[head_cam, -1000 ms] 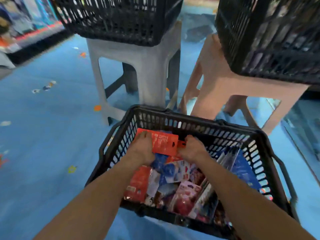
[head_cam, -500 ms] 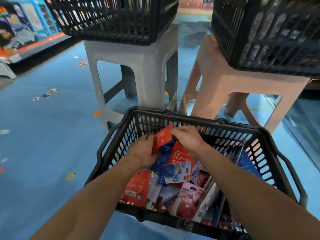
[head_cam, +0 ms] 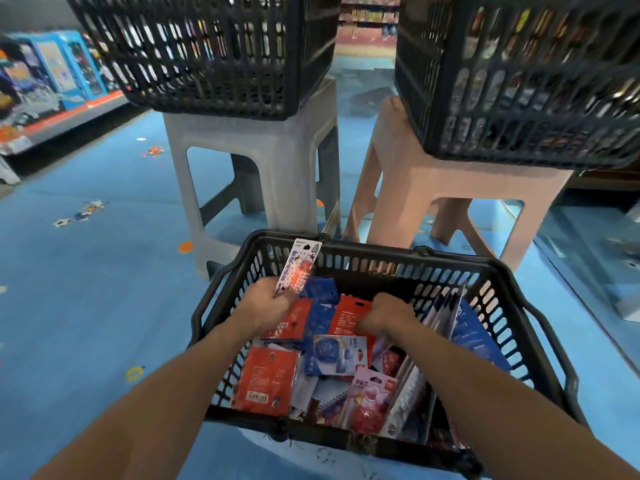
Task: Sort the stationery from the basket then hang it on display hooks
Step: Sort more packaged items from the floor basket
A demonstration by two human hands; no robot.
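Since half a second ago the hands have parted: the left hand [head_cam: 266, 306] now pinches a narrow white-and-orange pack [head_cam: 299, 268], raised and tilted over the far-left rim of the basket [head_cam: 381, 247]. The right hand [head_cam: 388, 315] sits knuckles-up, fingers curled down among red packs [head_cam: 348, 315] mid-basket; whether it grips one I cannot tell.

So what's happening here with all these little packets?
A person is sorting stationery packets in a black basket on the blue floor. Their left hand holds up a narrow white-and-red packet near the basket's far rim. Their right hand is down among the red and blue packets, fingers curled; whether it grips one is hidden. Behind, a black crate sits on a grey stool, a second crate on a pink stool.
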